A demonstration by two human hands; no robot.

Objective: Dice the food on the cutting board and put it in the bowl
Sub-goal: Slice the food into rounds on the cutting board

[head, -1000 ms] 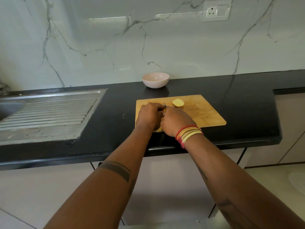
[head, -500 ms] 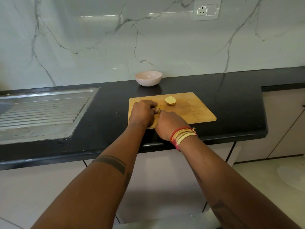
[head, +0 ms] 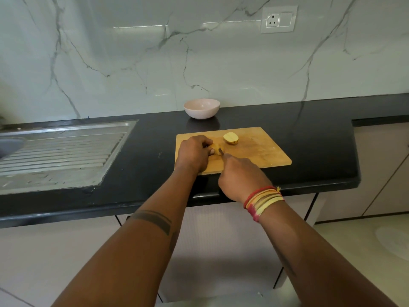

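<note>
A wooden cutting board point(head: 261, 151) lies on the black counter. On its far part rests a potato half point(head: 230, 138), cut face up. My left hand point(head: 194, 152) presses down on another pale piece of potato point(head: 218, 147) at the board's left side. My right hand point(head: 241, 178) grips a knife point(head: 221, 151) whose blade tip shows beside that piece; the handle is hidden in my fist. A pale pink bowl point(head: 201, 108) stands behind the board near the wall and looks empty.
A steel sink drainboard point(head: 62, 151) fills the counter's left side. The black counter point(head: 321, 151) ends at a step on the right, with cabinets below. A wall socket point(head: 278, 18) sits high on the marble backsplash.
My right hand has drawn back toward the counter's front edge, exposing the knife tip and the potato piece under my left hand. The view has shifted slightly.
</note>
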